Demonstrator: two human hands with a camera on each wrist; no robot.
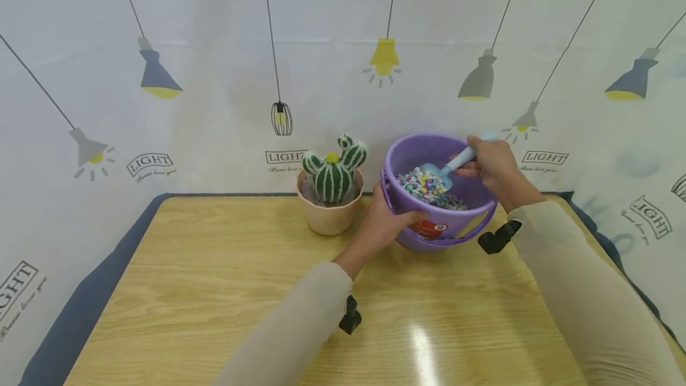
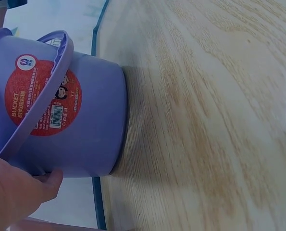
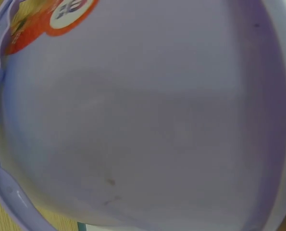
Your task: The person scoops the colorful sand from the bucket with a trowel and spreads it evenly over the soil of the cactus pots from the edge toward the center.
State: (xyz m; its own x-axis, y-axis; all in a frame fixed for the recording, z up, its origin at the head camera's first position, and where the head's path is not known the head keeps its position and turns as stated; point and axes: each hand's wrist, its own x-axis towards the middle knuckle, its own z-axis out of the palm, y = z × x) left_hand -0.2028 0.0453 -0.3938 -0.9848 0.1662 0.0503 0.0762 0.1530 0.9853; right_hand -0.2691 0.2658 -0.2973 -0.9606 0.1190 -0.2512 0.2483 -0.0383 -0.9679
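Observation:
A purple bucket [image 1: 458, 223] with a red label and a hanging handle stands at the back right of the table. Inside lie many small multicoloured pellets [image 1: 415, 186]. My left hand [image 1: 377, 222] grips the bucket's left side, thumb across the front; the left wrist view shows this thumb [image 2: 49, 185] against the wall. With my right hand [image 1: 495, 165] I hold a light blue toy shovel [image 1: 462, 159] by its handle over the right rim. The shovel's blade is down at the pellets, with some heaped on it. Bucket wall [image 3: 147, 120] fills the right wrist view, hiding the shovel there.
Left of the bucket, close to my left hand, is a knitted cactus [image 1: 333, 180] in a pale pink pot [image 1: 329, 219]. The wooden table [image 1: 214, 290] ends at a white curtain [image 1: 225, 106] printed with lamps.

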